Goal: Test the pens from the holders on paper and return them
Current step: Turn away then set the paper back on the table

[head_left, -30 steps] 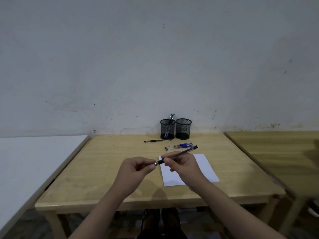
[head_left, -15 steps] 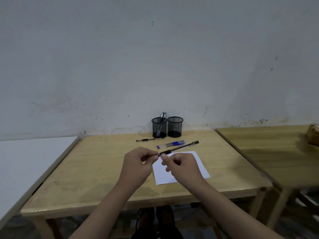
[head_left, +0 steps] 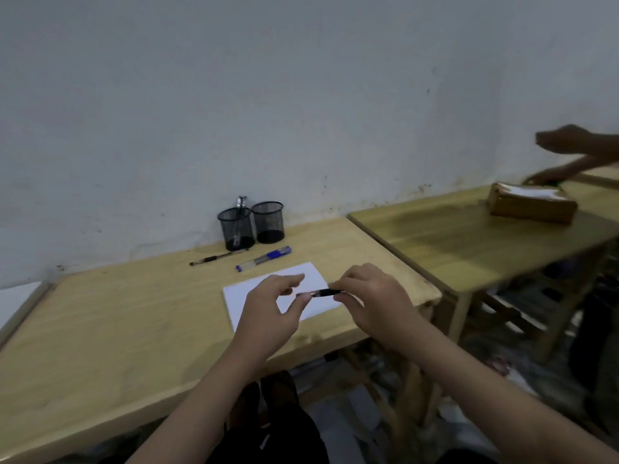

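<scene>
A black pen is held level above the sheet of white paper, between the two hands. The right hand is closed on the pen's barrel, with its thumb and fingers pinched around it. The left hand is held just beside the pen's tip end, its thumb and forefinger curled and slightly parted; whether the thumb touches the tip cannot be told.

The paper lies on a light wooden table. Beyond the paper, a blue pen and a dark pen lie flat on the table. Further beyond the paper, against the wall, two black mesh pen holders stand side by side: the left holder contains pens, and the right holder appears empty.

To the right of the paper, on a second wooden table, a brown box is seen, with another person's hand over it.

Compared with half a second ago, the view has swung right and tilted, the left hand has loosened from its pinch, and the other person's hand has come into view.
</scene>
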{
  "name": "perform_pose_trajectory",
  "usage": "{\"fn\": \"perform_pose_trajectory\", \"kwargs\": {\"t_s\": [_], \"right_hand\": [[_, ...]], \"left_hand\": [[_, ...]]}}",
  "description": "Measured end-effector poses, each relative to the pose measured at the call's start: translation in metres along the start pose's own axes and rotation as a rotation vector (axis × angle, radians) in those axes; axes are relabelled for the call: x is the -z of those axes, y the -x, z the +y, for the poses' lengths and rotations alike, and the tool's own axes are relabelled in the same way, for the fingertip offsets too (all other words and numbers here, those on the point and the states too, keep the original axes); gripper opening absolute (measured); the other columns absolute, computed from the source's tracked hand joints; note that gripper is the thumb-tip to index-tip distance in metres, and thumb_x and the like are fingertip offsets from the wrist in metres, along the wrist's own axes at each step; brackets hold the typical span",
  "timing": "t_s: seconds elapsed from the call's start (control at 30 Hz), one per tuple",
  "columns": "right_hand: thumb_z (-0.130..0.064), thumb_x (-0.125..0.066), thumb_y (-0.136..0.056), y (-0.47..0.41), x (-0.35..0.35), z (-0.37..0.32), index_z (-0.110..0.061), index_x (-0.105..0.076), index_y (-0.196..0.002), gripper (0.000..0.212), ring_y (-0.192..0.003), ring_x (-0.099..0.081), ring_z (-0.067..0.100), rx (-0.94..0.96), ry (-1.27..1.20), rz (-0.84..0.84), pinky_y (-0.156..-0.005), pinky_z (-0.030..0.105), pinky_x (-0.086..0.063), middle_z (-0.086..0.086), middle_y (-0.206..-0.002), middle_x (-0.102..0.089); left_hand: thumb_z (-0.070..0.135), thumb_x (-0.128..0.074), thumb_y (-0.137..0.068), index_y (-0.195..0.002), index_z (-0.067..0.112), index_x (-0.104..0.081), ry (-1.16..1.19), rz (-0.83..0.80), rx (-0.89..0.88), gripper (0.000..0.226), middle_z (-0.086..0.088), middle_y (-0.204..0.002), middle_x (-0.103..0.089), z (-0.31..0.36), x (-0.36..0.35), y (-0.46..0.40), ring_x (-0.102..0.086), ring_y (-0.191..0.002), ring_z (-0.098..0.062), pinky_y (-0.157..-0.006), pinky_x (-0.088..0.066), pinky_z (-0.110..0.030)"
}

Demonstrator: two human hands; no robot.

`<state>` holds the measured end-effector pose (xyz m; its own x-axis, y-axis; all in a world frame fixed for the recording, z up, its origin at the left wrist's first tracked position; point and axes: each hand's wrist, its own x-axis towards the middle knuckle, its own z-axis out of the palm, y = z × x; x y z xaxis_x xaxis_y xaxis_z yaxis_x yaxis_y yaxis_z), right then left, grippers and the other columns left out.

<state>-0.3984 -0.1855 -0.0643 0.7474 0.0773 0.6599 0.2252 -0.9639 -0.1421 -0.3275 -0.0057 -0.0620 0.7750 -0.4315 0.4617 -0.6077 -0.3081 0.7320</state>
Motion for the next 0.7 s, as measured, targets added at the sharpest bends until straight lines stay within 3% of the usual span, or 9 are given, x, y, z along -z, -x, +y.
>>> {"fn": "perform_pose_trajectory", "kwargs": {"t_s": [0.1,0.23,0.33,0.43,0.57,0.7], "right_hand": [[-0.013,-0.071,-0.078,0.042,0.017,0.033,-0.014,-0.072,-0.093,0.015,-0.072,-0.058,0.022,-0.193,0.012,-0.042,-0.051,0.029,-0.043,0.002,-0.082,-0.060],[-0.019,-0.068,-0.081,0.104,0.037,0.074,-0.017,-0.071,-0.099,0.018,-0.081,-0.056,0.020,-0.417,0.101,-0.101,-0.059,0.029,-0.044,0.000,-0.087,-0.058],[-0.020,-0.067,-0.083,0.148,0.046,0.101,-0.015,-0.071,-0.099,0.017,-0.087,-0.056,0.024,-0.581,0.134,-0.165,-0.061,0.030,-0.040,0.001,-0.087,-0.057],[-0.017,-0.064,-0.084,0.186,0.049,0.121,-0.011,-0.069,-0.091,0.010,-0.086,-0.055,0.026,-0.723,0.123,-0.191,-0.059,0.032,-0.039,0.005,-0.088,-0.054],[-0.016,-0.060,-0.083,0.220,0.049,0.140,-0.012,-0.068,-0.093,0.014,-0.089,-0.058,0.026,-0.852,0.082,-0.251,-0.068,0.038,-0.050,0.008,-0.093,-0.058],[-0.004,-0.062,-0.082,0.237,0.049,0.150,-0.002,-0.067,-0.100,0.019,-0.098,-0.057,0.030,-0.954,0.070,-0.277,-0.081,0.032,-0.043,0.016,-0.102,-0.061]], "left_hand": [[0.034,-0.062,-0.085,-0.121,0.026,-0.058,-0.068,-0.158,-0.069,0.037,0.009,-0.115,-0.058,0.006,-0.042,-0.008,-0.053,-0.105,-0.006,-0.088,-0.040,-0.018],[0.033,-0.059,-0.086,-0.124,0.022,-0.056,-0.117,-0.352,-0.115,0.040,0.001,-0.123,-0.055,0.015,-0.109,-0.027,-0.050,-0.115,-0.012,-0.094,-0.037,-0.022],[0.031,-0.057,-0.087,-0.125,0.019,-0.055,-0.157,-0.461,-0.154,0.040,-0.007,-0.129,-0.052,0.016,-0.157,-0.048,-0.047,-0.121,-0.023,-0.101,-0.042,-0.038],[0.035,-0.051,-0.090,-0.127,0.025,-0.054,-0.280,-0.566,-0.205,0.038,-0.008,-0.139,-0.046,0.009,-0.191,-0.069,-0.040,-0.128,-0.028,-0.108,-0.033,-0.040],[0.043,-0.045,-0.090,-0.123,0.037,-0.055,-0.367,-0.583,-0.203,0.035,-0.003,-0.142,-0.045,-0.008,-0.211,-0.081,-0.039,-0.128,-0.028,-0.106,-0.034,-0.047],[0.044,-0.045,-0.090,-0.123,0.039,-0.055,-0.345,-0.550,-0.207,0.034,0.000,-0.141,-0.045,-0.014,-0.215,-0.079,-0.038,-0.128,-0.027,-0.106,-0.033,-0.049]]}}
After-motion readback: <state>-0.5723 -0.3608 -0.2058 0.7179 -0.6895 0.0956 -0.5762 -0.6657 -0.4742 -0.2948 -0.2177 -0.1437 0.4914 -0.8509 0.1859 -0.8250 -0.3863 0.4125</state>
